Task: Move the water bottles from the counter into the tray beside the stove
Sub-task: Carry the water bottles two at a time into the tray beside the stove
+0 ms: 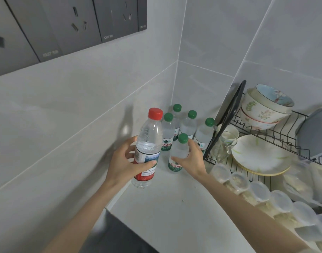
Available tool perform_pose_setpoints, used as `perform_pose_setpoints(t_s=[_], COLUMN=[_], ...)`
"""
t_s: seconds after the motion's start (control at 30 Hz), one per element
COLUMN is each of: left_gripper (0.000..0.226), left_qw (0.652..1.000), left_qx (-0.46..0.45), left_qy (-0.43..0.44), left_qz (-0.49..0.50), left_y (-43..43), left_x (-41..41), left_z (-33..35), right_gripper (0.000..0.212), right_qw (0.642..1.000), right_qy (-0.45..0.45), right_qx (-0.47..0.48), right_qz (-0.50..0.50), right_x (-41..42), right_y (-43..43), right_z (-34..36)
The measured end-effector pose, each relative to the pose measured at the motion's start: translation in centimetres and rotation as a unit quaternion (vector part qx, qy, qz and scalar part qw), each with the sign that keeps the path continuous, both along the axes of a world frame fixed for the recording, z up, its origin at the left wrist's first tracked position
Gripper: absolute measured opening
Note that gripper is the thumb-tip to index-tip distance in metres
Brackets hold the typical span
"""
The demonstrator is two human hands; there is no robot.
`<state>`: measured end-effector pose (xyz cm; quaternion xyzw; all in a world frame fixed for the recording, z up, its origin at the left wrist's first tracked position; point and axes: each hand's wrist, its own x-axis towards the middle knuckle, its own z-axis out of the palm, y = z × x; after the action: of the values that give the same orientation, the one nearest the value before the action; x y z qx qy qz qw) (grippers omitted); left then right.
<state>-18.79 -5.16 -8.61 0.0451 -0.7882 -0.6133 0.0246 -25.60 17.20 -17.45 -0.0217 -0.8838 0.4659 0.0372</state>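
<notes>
Found left hand wrapped round red-capped bottle, held tilted at 9 o'clock of the cluster. Found right hand curled round nearest green-capped bottle, standing on counter at 6 o'clock of four other bottles. Saw no tray or stove. Judged risks: toppling close-packed neighbours on lifting; clipping glass in dish rack at 3 o'clock; losing a one-handed grip.

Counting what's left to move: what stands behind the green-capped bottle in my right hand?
Four more green-capped bottles stand upright in the wall corner behind the held bottle. It, the right hand and the red-capped bottle cover parts of them.
</notes>
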Motion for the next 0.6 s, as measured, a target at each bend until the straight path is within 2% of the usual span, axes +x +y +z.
perform_pose_setpoints(t_s=[0.1,0.27,0.37,0.5,0.6], left_gripper=[0.072,0.070,0.073,0.071,0.072], left_qw=[1.000,0.999,0.999,0.999,0.999], left_qx=[0.001,0.022,0.016,0.001,-0.009], left_qy=[-0.008,-0.018,-0.016,-0.013,-0.013], left_qz=[0.007,0.022,0.024,0.034,0.036], left_y=[0.1,0.2,-0.1,-0.5,-0.6], left_x=[0.4,1.3,1.9,2.7,3.0], left_z=[-0.6,-0.6,-0.7,-0.6,-0.6], right_gripper=[0.078,0.091,0.097,0.085,0.083], right_qw=[1.000,0.992,0.986,0.982,0.984], right_qy=[-0.002,-0.015,-0.028,-0.036,-0.035], right_qx=[-0.023,-0.124,-0.153,-0.163,-0.155], right_qz=[0.012,-0.031,-0.053,-0.084,-0.081], right_x=[1.3,2.5,3.2,3.6,3.7], right_y=[0.0,-1.0,-1.5,-2.3,-2.3], right_z=[-0.3,-0.7,-1.5,-2.5,-2.8])
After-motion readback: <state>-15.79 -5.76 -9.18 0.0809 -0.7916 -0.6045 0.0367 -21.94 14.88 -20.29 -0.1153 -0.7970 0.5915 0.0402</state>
